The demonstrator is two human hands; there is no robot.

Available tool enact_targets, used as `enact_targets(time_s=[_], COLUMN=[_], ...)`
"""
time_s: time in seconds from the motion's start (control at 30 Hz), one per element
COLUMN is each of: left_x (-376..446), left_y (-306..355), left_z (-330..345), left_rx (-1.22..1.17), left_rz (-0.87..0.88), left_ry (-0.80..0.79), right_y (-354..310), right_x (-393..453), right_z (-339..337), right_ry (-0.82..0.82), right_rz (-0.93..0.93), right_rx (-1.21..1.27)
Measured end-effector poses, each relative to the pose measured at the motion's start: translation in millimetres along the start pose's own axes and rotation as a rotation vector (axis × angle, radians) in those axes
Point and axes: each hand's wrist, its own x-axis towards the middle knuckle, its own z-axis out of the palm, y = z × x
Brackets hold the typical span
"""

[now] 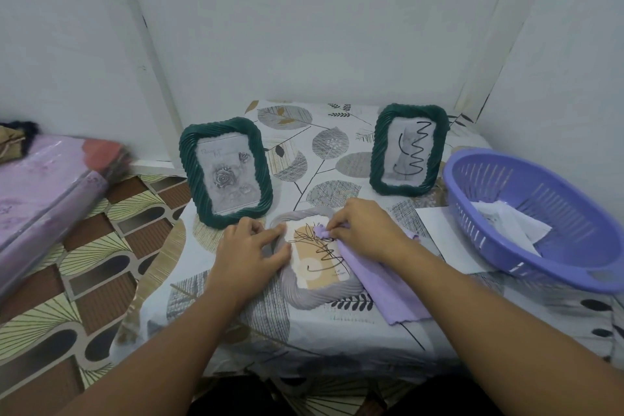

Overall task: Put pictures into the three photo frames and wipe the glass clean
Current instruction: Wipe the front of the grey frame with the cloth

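Observation:
A grey rope-edged photo frame (312, 295) lies flat on the table in front of me, holding a beige picture with black scribbles on the glass. My left hand (248, 246) presses on its left edge with straight fingers. My right hand (363, 228) pinches a bunched purple cloth (385, 284) against the upper part of the glass. Two dark green frames stand behind: the left green frame (225, 169) shows a rose picture, the right green frame (408, 149) shows a grey picture with black scribbles on its glass.
A purple plastic basket (553, 213) with white papers inside sits at the right, on a white sheet (445, 240). The table (320, 138) has a leaf-patterned cover and stands in a wall corner. A pink wrapped bundle (44, 192) lies on the floor at the left.

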Motion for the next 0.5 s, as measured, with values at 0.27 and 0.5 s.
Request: enact_targets(time_s=[0.27,0.5], left_x=[0,-1], left_y=[1,1], left_z=[-2,-3], left_rx=[0.001,-0.010], left_rz=[0.012,0.000], left_ry=[-0.009,-0.007], right_y=[-3,-4], right_x=[-6,-11], right_z=[1,-3], right_ry=[0.017,-0.046], right_rz=[0.026,0.033], right_rx=[-0.020,-0.075])
